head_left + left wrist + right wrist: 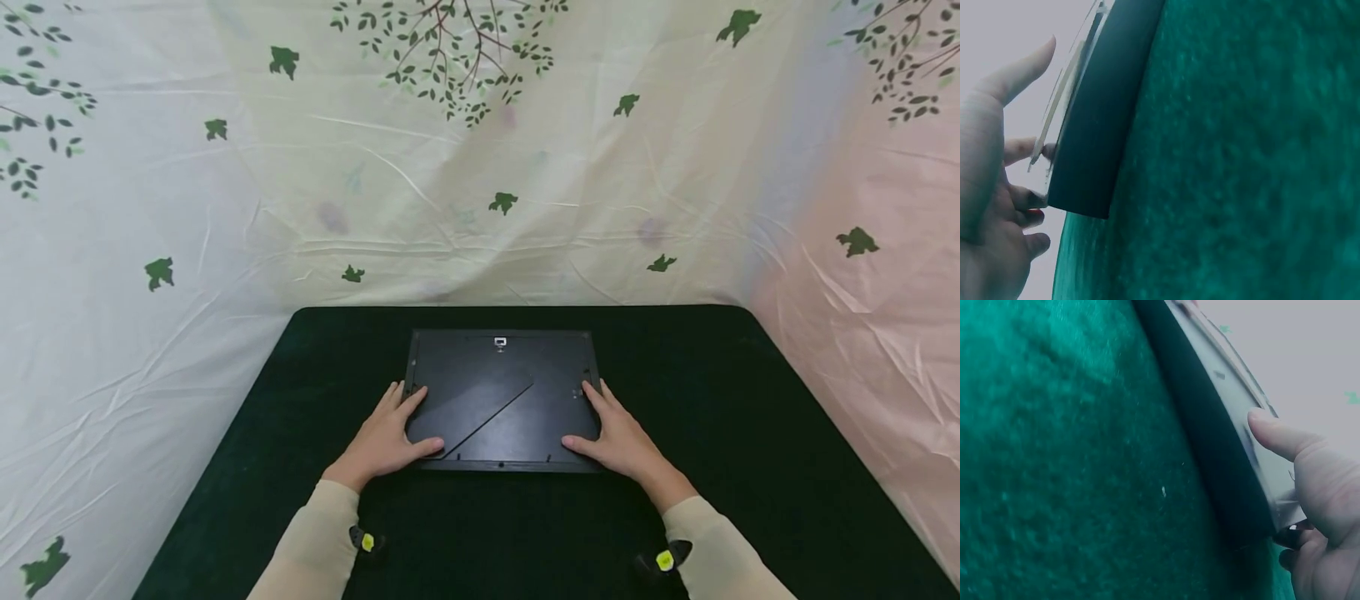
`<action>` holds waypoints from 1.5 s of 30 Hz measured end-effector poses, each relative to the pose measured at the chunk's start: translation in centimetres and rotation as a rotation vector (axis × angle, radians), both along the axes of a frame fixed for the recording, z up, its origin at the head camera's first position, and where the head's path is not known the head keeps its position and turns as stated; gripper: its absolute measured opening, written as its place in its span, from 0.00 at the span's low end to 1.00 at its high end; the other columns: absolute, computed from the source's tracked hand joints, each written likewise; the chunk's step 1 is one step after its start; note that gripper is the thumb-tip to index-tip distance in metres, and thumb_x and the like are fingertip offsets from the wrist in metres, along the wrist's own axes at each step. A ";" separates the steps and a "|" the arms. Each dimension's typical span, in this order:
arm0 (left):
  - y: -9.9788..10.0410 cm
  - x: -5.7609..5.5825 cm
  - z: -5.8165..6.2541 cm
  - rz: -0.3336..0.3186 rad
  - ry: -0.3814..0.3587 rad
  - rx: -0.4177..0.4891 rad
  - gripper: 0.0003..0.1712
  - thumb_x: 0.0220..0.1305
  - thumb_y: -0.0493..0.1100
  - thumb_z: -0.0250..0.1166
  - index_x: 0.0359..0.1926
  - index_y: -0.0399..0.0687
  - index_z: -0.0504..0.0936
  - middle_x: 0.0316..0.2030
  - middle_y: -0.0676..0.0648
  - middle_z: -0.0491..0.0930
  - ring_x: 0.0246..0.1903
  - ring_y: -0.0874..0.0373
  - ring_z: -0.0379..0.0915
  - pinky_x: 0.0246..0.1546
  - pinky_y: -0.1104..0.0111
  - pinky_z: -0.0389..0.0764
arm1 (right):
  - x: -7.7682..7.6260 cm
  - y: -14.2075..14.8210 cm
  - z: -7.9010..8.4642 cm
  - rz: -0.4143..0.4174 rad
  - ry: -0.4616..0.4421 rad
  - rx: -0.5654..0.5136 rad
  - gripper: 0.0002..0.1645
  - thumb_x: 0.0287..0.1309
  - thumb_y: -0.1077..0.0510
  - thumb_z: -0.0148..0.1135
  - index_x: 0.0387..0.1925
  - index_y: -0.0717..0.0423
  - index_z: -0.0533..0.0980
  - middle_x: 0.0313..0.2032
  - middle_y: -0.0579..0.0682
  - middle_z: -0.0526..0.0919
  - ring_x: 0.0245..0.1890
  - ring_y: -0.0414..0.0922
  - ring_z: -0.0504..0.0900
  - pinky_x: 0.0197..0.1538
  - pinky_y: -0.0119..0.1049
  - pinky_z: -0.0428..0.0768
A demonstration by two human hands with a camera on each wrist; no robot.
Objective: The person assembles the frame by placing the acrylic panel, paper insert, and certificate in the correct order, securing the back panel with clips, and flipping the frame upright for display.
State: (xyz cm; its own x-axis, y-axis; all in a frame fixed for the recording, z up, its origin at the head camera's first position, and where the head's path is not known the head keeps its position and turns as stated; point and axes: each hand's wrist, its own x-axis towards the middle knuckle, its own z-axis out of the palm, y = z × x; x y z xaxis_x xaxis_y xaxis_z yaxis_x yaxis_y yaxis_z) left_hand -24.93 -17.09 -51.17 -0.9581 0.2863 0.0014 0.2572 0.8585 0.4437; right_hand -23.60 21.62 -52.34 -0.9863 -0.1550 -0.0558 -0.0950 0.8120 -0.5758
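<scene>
A dark picture frame (495, 400) lies back up on the table, with a small metal hanger (500, 342) near its far edge. A diagonal line marks the edge of its stand flap. My left hand (386, 437) rests on the left side, its thumb over the near left corner and other fingers along the edge. In the left wrist view that thumb (1025, 72) stands out straight beside the frame (1100, 125). On the right side rests my right hand (622, 437), fingers spread, thumb pointing inward over the back. The right wrist view shows fingertips at the frame's corner, partly hidden.
A dark green cloth covers the table (750, 467), which has rounded far corners. Pale curtains (420, 208) printed with leaves hang behind it and along both sides. Each sleeve has a black strap with a yellow mark at the wrist.
</scene>
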 end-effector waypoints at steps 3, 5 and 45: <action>0.2 0.2 0.3 0.000 0.018 0.018 0.57 0.49 0.78 0.61 0.74 0.58 0.57 0.74 0.38 0.44 0.73 0.42 0.35 0.63 0.40 0.55 | 0.2 0.0 0.4 -0.008 0.028 -0.016 0.66 0.45 0.26 0.65 0.76 0.49 0.46 0.74 0.63 0.39 0.70 0.68 0.48 0.61 0.67 0.60; 0.3 0.2 0.4 0.003 0.029 0.032 0.57 0.49 0.77 0.61 0.74 0.59 0.56 0.74 0.39 0.43 0.73 0.42 0.35 0.63 0.40 0.55 | 0.4 0.0 0.8 -0.012 0.043 -0.024 0.66 0.46 0.27 0.66 0.76 0.49 0.46 0.74 0.63 0.39 0.70 0.67 0.48 0.61 0.66 0.60; 2.5 -0.4 0.6 -0.128 0.335 0.152 0.60 0.41 0.60 0.79 0.74 0.65 0.56 0.75 0.48 0.26 0.67 0.40 0.55 0.52 0.51 0.75 | 0.0 1.9 1.8 -0.138 0.528 -0.167 0.48 0.48 0.53 0.76 0.70 0.38 0.63 0.75 0.45 0.42 0.70 0.58 0.55 0.59 0.61 0.67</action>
State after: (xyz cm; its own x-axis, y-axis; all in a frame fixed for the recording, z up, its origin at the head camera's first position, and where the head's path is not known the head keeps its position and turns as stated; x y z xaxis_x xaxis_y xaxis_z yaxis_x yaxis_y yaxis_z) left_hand -25.34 -14.60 -50.56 -0.8540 0.3761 0.3594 0.5101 0.7410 0.4368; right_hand -23.58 23.51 -50.55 -0.8853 0.0127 0.4649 -0.3047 0.7393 -0.6004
